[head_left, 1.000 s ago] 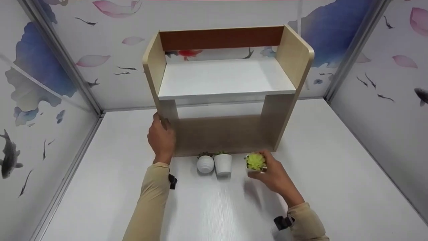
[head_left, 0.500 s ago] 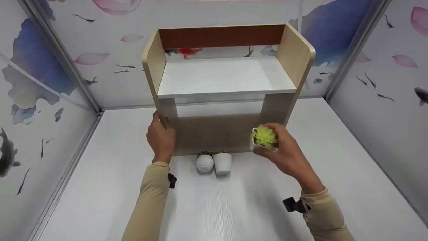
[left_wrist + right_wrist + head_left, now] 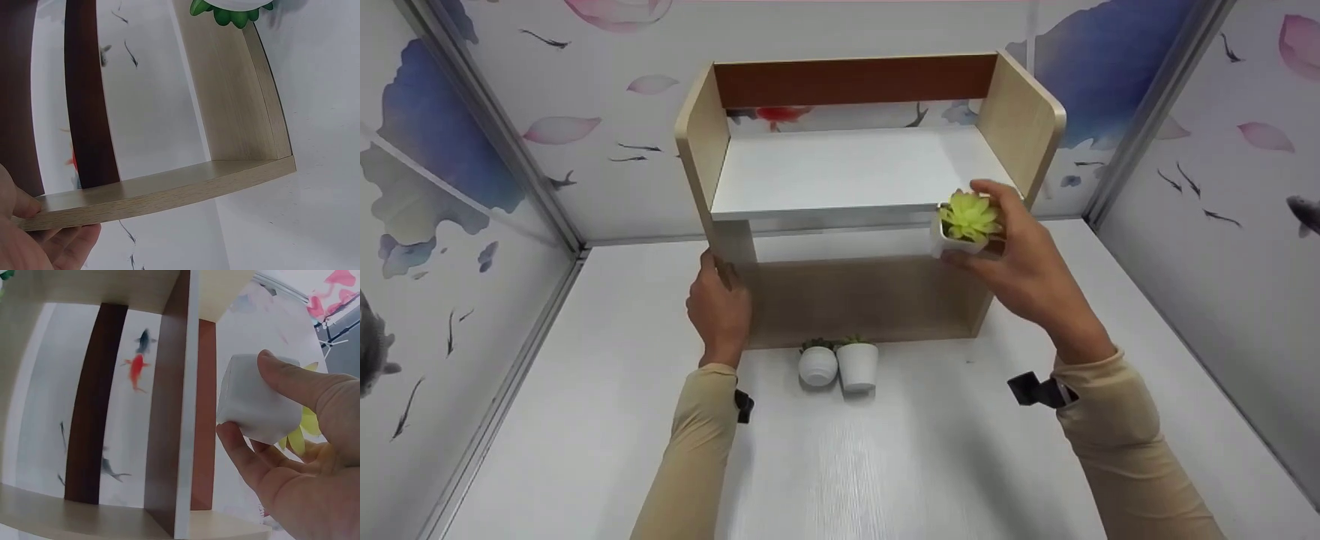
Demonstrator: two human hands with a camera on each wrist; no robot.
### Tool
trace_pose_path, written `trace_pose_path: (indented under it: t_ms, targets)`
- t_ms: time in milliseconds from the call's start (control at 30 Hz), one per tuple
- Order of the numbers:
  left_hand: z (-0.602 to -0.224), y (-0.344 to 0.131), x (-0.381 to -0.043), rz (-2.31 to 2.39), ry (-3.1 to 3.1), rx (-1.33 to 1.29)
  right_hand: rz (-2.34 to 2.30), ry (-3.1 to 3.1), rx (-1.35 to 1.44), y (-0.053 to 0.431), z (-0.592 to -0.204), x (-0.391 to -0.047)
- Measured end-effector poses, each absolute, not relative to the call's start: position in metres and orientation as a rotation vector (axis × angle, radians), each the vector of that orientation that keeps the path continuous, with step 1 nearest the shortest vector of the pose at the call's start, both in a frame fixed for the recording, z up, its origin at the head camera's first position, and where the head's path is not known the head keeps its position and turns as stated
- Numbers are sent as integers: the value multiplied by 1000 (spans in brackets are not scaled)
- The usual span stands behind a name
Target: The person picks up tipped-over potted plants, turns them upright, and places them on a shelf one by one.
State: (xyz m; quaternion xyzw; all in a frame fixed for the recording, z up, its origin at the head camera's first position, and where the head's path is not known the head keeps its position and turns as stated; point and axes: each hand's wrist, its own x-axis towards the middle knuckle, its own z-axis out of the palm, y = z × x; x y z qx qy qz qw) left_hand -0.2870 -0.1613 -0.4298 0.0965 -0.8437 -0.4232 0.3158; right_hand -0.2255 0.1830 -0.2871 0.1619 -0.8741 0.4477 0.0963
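Observation:
A small white square pot with a yellow-green succulent is gripped by my right hand, raised in front of the right end of the shelf's upper board. In the right wrist view, thumb and fingers pinch the sides of the white pot. My left hand holds the left side panel of the wooden shelf low down. The left wrist view shows the thumb on one face of that panel and fingers on the other. Fingertips of the left hand are partly hidden in the head view.
Two more white potted plants, a round pot and a tapered pot, lie side by side on the white table before the shelf. Walls printed with fish and petals enclose the table. The upper board sits between two side panels.
My right hand has lifted the potted succulent from low before the shelf up to the upper board's height, slightly rightward. The left hand keeps its grip on the side panel.

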Motion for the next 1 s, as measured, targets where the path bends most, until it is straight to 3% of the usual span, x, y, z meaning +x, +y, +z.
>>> trace_pose_path:
  t_ms: [533,1000]
  targets:
    - [-431,-160,-288,-1094,-2210,242,1363,-2617,414,186,-246,-280]
    - [-433,-162,-288,-1055,-2212,259,1294,-2699,431,190,-252,-321]
